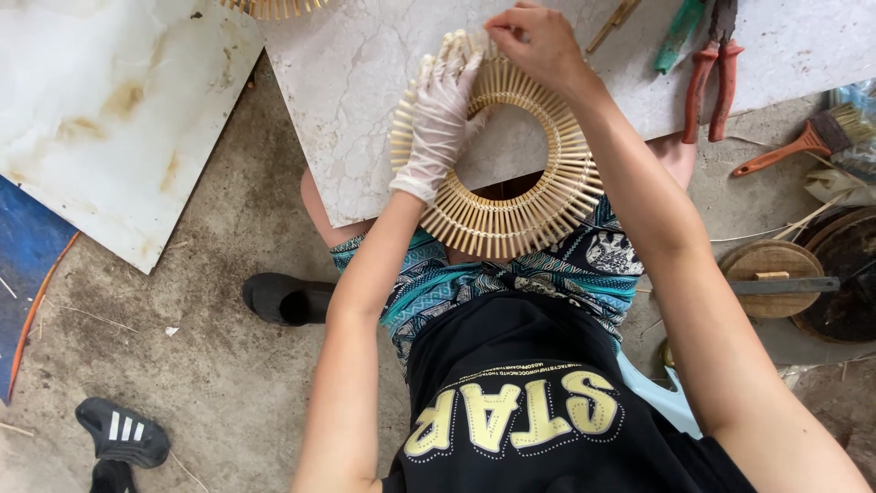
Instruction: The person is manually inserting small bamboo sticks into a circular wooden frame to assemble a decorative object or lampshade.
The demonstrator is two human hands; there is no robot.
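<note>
Bamboo-stick ring [511, 215] lies under gloved left hand [441, 119]; right hand [538, 41] seemingly pinches its top.

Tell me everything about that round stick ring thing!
The ring is a flat hoop made of many short, pale sticks, bamboo by the look of it, set side by side and fanning outward like sun rays, with an open hole in the middle. It lies on the edge of a marble-looking slab, its near side hanging over the person's lap. The gloved left hand presses on its left side; the bare right hand pinches the sticks at the top.
</note>
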